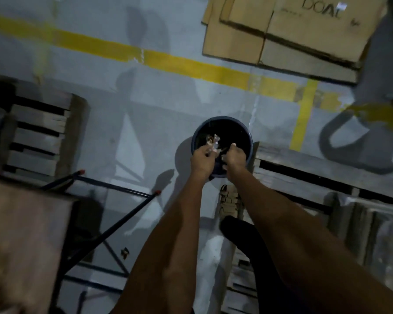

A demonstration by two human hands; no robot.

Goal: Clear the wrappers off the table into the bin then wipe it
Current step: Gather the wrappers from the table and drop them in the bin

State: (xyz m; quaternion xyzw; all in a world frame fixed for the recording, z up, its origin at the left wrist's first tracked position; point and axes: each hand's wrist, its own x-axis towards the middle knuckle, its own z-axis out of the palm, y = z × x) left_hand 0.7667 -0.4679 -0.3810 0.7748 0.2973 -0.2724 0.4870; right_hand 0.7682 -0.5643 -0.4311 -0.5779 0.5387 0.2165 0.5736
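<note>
A round dark blue bin (247,138) stands on the grey floor in front of me. Both my arms reach down over its mouth. My left hand (201,158) pinches crinkly silvery wrappers (212,142) above the bin's opening. My right hand (235,156) hovers beside it over the bin with fingers curled; something small and pale shows at its fingertips, too blurred to name. The brown table (21,241) fills the lower left corner, with its blue folding legs (114,225) showing beneath. A small scrap (124,252) lies on the floor near those legs.
Wooden pallets lie at left (39,134) and at right (315,177), the right one touching the bin. Flattened cardboard boxes (293,30) lie at the top right. A yellow floor line (145,56) crosses the grey floor. My shoe (229,200) stands just behind the bin.
</note>
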